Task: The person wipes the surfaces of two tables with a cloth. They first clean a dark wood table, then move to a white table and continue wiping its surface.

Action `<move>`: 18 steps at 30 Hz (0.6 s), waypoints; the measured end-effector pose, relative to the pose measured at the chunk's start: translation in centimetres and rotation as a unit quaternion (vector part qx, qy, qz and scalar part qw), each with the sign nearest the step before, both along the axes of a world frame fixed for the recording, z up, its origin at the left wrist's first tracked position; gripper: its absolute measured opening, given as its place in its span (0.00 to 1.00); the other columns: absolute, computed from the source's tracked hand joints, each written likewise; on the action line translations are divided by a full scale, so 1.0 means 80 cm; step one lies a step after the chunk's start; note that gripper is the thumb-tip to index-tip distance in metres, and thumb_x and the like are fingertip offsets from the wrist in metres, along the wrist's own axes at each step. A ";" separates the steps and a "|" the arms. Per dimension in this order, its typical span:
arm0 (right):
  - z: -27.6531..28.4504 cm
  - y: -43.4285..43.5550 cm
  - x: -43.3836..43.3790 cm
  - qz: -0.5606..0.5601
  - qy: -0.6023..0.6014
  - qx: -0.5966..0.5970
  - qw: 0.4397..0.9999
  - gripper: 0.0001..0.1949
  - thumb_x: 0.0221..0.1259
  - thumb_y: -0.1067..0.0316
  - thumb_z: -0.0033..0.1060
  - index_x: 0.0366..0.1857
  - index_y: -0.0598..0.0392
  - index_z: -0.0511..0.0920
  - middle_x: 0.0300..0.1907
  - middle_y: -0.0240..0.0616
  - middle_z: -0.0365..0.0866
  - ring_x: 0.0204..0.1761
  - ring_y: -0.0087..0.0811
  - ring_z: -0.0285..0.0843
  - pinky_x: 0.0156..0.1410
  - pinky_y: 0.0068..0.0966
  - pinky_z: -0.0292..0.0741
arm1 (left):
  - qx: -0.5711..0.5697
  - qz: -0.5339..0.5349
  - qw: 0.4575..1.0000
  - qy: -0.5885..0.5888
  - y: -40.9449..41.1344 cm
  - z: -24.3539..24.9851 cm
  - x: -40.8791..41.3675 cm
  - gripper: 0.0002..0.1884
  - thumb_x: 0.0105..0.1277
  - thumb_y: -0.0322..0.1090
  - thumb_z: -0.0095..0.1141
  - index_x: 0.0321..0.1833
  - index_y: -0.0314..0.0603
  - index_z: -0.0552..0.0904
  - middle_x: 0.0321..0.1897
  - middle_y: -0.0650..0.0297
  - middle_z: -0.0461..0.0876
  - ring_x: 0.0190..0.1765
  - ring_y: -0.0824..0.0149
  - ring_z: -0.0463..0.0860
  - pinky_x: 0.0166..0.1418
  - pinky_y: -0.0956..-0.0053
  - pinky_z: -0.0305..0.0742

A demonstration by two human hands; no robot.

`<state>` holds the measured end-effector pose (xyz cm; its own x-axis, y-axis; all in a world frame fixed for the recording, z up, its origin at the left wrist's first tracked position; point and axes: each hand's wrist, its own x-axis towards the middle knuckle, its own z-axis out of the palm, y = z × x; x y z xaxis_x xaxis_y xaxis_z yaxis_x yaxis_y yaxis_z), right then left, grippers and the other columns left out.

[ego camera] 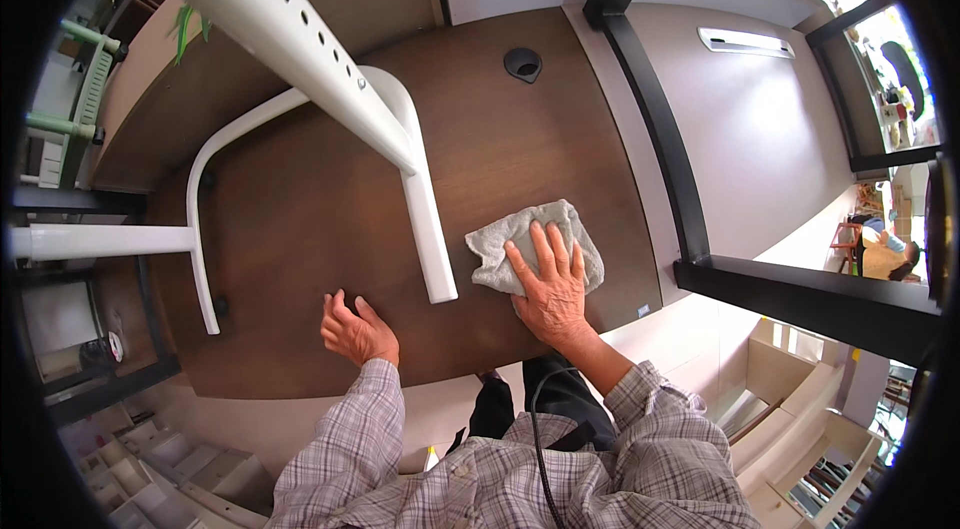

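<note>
My right hand lies flat, fingers spread, on a folded grey cloth. The cloth rests on a dark brown wood-grain desktop, near its right front corner. To the left, my left hand is over the front part of the desktop, its fingers loosely bent and nothing in them. A white tubular metal frame rises between me and the desktop's far side. One of its thick tubes has a row of holes. The end of a white bar lies between my two hands, just left of the cloth.
A black cable grommet is set in the desktop's far right. Black metal bars and a grey panel adjoin on the right. Wooden shelf units stand below right. A person is far off at the right.
</note>
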<state>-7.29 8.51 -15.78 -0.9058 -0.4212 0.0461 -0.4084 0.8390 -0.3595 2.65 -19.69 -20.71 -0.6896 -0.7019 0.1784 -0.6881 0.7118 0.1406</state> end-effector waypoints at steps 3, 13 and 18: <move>-0.006 -0.007 -0.044 0.038 0.025 -0.018 0.999 0.39 0.47 0.62 0.77 0.72 0.38 0.75 0.80 0.44 0.60 0.83 0.50 0.52 0.84 0.57 0.50 | 0.001 -0.005 1.000 -0.004 0.001 -0.002 -0.002 0.17 0.80 0.42 0.51 0.68 0.51 0.73 0.74 0.59 0.71 0.73 0.52 0.67 0.74 0.50 0.59; -0.035 -0.114 -0.301 0.084 0.132 -0.035 0.987 0.30 0.57 0.60 0.71 0.69 0.42 0.79 0.77 0.47 0.66 0.80 0.50 0.58 0.82 0.55 0.55 | 0.007 0.005 1.000 -0.024 0.003 0.005 -0.003 0.19 0.79 0.41 0.51 0.69 0.45 0.73 0.75 0.55 0.69 0.73 0.53 0.66 0.76 0.52 0.56; -0.042 -0.132 -0.396 0.023 0.161 0.087 0.983 0.25 0.64 0.64 0.58 0.67 0.47 0.79 0.75 0.52 0.67 0.79 0.53 0.60 0.80 0.54 0.58 | -0.008 -0.007 0.999 -0.030 0.002 0.004 -0.005 0.19 0.79 0.41 0.50 0.69 0.44 0.73 0.73 0.55 0.71 0.72 0.53 0.67 0.75 0.52 0.57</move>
